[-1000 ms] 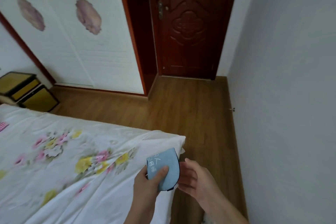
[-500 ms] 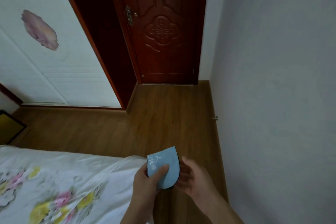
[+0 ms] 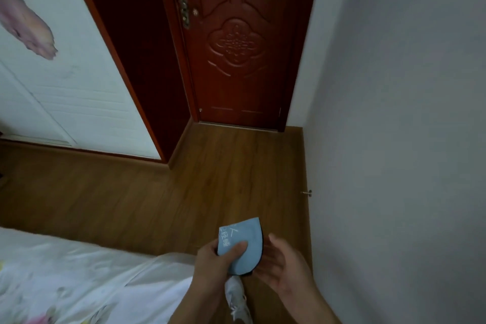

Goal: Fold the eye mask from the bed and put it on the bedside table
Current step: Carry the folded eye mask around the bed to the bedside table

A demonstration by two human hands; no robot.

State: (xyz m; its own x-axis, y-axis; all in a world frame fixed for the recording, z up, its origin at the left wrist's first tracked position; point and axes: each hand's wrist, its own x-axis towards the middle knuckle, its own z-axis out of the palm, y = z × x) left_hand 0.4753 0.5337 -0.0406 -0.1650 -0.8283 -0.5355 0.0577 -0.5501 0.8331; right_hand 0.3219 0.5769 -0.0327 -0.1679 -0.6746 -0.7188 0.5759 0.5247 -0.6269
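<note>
The light blue eye mask [image 3: 246, 238], folded in half with white lettering on its face and a black edge, is held upright above the floor just off the bed's corner. My left hand [image 3: 213, 263] grips it, thumb pressed on the front. Just to the right of the mask is my right hand [image 3: 281, 263], fingers spread behind its black edge; whether they touch the mask I cannot tell. No bedside table is in view.
The bed [image 3: 79, 284] with a white flowered sheet fills the lower left. Wooden floor [image 3: 210, 179] leads to a closed dark red door [image 3: 236, 42]. A white wardrobe [image 3: 65, 73] stands at left, a grey wall [image 3: 407, 139] with a doorstop [image 3: 306, 192] at right.
The view has swung to the right, away from the bed and toward the door and wall. My hands with the folded mask have shifted from over the bed's corner to above the floor.
</note>
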